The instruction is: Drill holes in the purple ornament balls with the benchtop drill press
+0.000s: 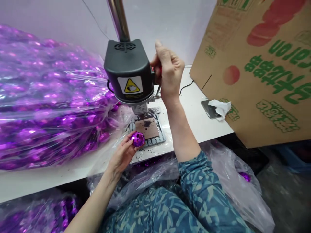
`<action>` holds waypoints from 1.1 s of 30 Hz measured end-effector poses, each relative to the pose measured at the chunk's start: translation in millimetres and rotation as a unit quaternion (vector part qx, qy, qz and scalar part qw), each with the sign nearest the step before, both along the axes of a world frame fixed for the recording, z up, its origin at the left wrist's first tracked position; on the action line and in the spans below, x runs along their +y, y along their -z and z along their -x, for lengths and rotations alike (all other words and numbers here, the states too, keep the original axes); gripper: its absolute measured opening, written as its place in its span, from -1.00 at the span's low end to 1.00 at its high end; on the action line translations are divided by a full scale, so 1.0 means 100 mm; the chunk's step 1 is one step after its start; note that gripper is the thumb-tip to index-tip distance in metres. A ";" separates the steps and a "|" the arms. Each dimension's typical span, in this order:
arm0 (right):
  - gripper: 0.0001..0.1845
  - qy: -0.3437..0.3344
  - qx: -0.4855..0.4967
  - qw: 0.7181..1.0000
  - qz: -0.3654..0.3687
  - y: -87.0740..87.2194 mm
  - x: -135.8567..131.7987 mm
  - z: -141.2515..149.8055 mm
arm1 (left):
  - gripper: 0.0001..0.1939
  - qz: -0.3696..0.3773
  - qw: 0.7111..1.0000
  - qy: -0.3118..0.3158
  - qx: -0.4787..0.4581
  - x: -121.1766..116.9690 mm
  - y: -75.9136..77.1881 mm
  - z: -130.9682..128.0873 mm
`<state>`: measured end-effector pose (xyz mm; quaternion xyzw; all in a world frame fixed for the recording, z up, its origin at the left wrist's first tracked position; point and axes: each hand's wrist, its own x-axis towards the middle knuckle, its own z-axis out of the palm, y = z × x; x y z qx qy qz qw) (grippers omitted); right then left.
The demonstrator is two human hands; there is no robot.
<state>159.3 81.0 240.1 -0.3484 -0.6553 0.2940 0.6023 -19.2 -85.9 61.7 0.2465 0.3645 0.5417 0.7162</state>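
My left hand (125, 150) pinches a shiny purple faceted ball (138, 139) at the front left edge of the machine's base plate (159, 137). My right hand (168, 66) is raised at the right side of a dark grey bench drill press (127, 72), its fingers curled round a red handle (158, 70) that is mostly hidden. A brown board (152, 127) lies on the base, with a small hole and dark shavings on it. The tool tip under the drill head is hard to make out.
A large clear bag of purple balls (48, 106) fills the left of the white table (191, 124). A printed cardboard box (262, 81) stands at right, beside a phone (210, 109) with a crumpled tissue (220, 107) on it. Clear plastic bags (235, 184) hang below the table edge.
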 end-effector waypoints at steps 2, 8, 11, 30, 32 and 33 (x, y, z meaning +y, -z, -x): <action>-0.21 0.011 0.020 0.999 0.036 0.00 0.05 -0.01 | -0.47 0.004 1.000 -0.009 -0.018 -0.02 0.02 -0.04; -0.31 0.066 0.029 0.996 0.054 -0.06 -0.05 -0.05 | -0.45 -0.009 0.998 -0.027 -0.059 -0.05 0.00 -0.15; -0.39 0.119 0.039 0.992 0.002 0.11 -0.27 -0.13 | -0.43 -0.006 0.996 -0.039 -0.079 -0.07 -0.03 -0.17; -0.47 -0.041 -0.214 0.976 -0.032 1.94 -1.50 -0.23 | -0.37 -0.047 0.996 -0.070 0.011 -0.24 -0.08 -0.15; -0.47 -0.044 -0.209 0.977 -0.023 1.97 -1.52 -0.24 | -0.38 -0.076 0.994 -0.077 0.026 -0.25 -0.07 -0.15; -0.47 -0.045 -0.206 0.977 -0.018 1.97 -1.52 -0.24 | -0.38 -0.090 0.992 -0.081 0.032 -0.25 -0.06 -0.15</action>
